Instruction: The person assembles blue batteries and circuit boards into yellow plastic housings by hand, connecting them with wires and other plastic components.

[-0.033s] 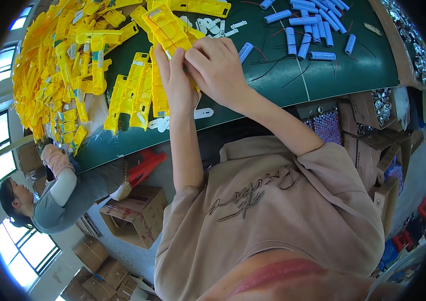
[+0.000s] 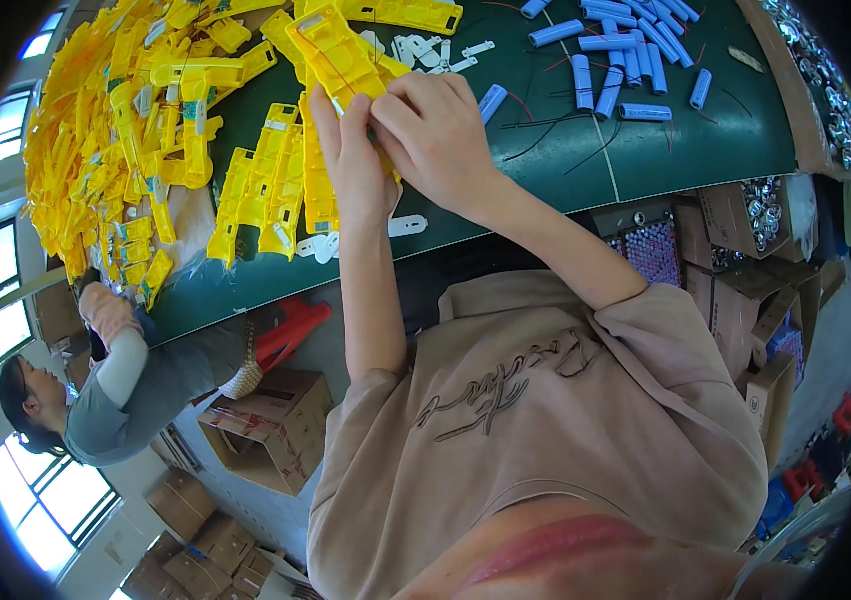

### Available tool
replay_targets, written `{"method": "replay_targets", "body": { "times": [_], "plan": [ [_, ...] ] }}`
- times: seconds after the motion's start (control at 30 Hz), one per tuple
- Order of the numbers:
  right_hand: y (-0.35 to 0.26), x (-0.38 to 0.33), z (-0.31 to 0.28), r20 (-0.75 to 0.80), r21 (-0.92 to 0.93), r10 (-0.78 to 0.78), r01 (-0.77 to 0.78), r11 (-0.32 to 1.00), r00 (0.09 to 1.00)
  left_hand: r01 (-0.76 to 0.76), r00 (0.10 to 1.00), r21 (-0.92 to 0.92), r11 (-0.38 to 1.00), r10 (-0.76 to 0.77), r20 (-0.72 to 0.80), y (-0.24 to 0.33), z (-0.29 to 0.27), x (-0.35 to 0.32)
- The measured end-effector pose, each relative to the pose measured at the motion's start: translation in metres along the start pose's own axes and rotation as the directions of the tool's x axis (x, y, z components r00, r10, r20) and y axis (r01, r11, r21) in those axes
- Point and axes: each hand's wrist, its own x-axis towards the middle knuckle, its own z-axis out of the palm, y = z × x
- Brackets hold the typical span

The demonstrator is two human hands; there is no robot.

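One yellow casing (image 2: 338, 55) | extends beyond fingertips | left hand (image 2: 357, 165), right hand (image 2: 437, 142): both pinching its lower end

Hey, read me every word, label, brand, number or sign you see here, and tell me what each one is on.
Brown shirt: dark cursive lettering on the front; I won't copy it out.
Cardboard box under the table's left part: reddish marks, too blurred to read.
Blue cylinders: any print is too small to read.
Held yellow plastic holder: no readable text.
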Motion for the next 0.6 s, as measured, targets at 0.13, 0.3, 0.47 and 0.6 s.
{"method": "replay_targets", "body": {
  "times": [0.13,0.3,0.47,0.6],
  "plan": [
    [0.007,0.0,0.004,-0.037,-0.016,-0.015,0.014,1.0,0.999,0.028,1.0,0.019,0.999,-0.028,-0.007,0.001,0.002,0.004],
    [0.006,0.0,0.01,-0.092,0.003,0.029,-0.028,1.0,0.995,0.066,0.998,-0.014,0.998,-0.066,-0.011,0.005,0.002,0.005],
    [0.007,0.001,0.013,-0.081,0.029,0.034,-0.032,0.999,0.996,0.02,0.997,0.01,1.0,-0.021,0.072,0.001,-0.005,0.012],
    [0.012,0.01,-0.007,0.083,0.233,0.061,-0.079,0.969,0.995,-0.056,0.994,0.13,0.99,0.043,0.098,0.004,-0.029,0.027]
  ]
}}
